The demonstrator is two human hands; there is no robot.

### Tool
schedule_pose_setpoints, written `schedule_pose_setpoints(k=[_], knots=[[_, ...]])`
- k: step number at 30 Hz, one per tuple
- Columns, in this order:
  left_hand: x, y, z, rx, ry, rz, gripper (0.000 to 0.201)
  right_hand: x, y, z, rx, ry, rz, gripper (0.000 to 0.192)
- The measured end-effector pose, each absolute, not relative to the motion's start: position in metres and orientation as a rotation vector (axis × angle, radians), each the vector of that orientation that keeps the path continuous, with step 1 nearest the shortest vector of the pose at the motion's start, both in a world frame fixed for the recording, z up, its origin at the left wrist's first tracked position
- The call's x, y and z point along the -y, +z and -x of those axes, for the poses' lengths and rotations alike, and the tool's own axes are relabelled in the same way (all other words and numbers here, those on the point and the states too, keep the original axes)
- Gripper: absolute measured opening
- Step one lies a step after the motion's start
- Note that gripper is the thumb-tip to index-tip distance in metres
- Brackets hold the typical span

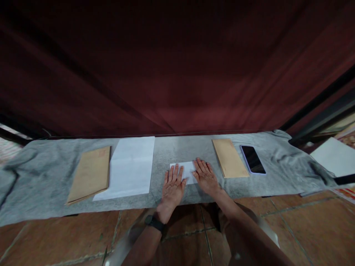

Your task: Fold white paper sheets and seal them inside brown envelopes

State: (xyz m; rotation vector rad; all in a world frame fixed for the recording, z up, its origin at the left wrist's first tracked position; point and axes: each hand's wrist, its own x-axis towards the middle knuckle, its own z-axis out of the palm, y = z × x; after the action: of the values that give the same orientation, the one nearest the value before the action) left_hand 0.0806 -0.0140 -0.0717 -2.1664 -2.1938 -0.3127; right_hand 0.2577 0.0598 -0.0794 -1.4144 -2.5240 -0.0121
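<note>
A small folded white paper (187, 168) lies on the grey cloth (166, 151) in front of me. My left hand (172, 186) rests flat on its left part, fingers spread. Flat on its right part presses my right hand (205, 176). A black watch sits on my left wrist. Neither hand grips anything.
A stack of white sheets (129, 166) and a pile of brown envelopes (90, 173) lie to the left. Another brown envelope (229, 157) and a dark phone (252, 159) lie to the right. A dark red curtain (177, 66) hangs behind. More white paper (334, 156) sits far right.
</note>
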Motion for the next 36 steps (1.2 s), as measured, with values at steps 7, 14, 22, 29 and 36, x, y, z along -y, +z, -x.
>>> schedule_pose_setpoints(k=[7, 14, 22, 29, 36], knots=[[0.02, -0.069, -0.065, 2.253, -0.256, 2.119, 0.055, -0.068, -0.079, -0.275, 2.538, -0.076, 1.48, 0.053], [0.022, -0.059, -0.064, 2.179, -0.422, 2.043, 0.054, -0.073, -0.078, -0.28, 2.515, 0.04, 1.489, 0.055], [0.035, -0.051, -0.12, 1.719, -0.506, 2.662, 0.051, -0.078, -0.057, -0.275, 2.439, 0.293, 1.472, 0.056], [0.04, -0.061, -0.122, 1.76, -0.528, 2.654, 0.049, -0.056, -0.04, -0.273, 2.675, 0.567, 0.988, 0.046], [0.041, -0.055, -0.127, 1.755, -0.51, 2.649, 0.052, -0.063, -0.056, -0.274, 2.698, 0.425, 1.11, 0.05]])
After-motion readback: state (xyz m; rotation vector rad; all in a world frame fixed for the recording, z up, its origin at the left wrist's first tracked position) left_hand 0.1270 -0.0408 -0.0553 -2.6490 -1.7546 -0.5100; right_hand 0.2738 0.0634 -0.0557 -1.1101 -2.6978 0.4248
